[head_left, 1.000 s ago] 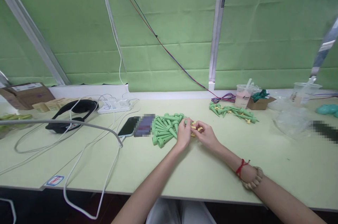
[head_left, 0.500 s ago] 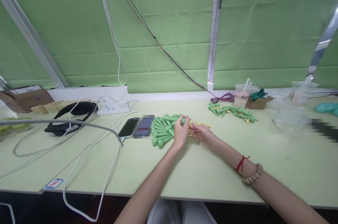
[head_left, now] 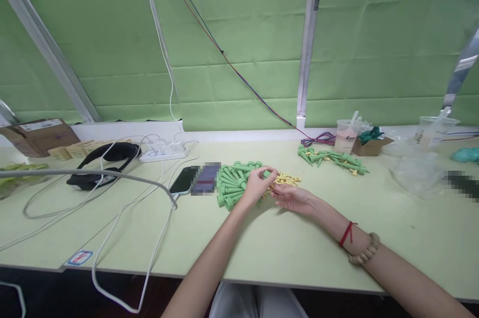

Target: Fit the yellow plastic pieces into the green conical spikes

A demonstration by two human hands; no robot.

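My left hand (head_left: 257,184) is raised a little above the table, its fingertips pinched on a green plastic spike (head_left: 266,174). It hovers at the right edge of a fanned pile of green spikes (head_left: 230,185). My right hand (head_left: 294,197) lies just below and to the right, fingers stretched toward the left hand, with nothing visibly in it. A small heap of yellow plastic parts (head_left: 287,178) lies just behind the right hand. A second pile of green spikes with yellow parts (head_left: 333,159) lies farther back on the right.
A phone (head_left: 183,179), a white power strip (head_left: 164,151) and a black headset (head_left: 108,156) with trailing cables lie on the left. A cardboard box (head_left: 37,133) stands at the far left. Behind on the right are a drink cup (head_left: 345,136), a small box (head_left: 368,146) and clear bags (head_left: 415,168).
My left hand has lifted off the table with a green spike between its fingertips. My right hand has drawn slightly toward me and flattened, uncovering the yellow parts.
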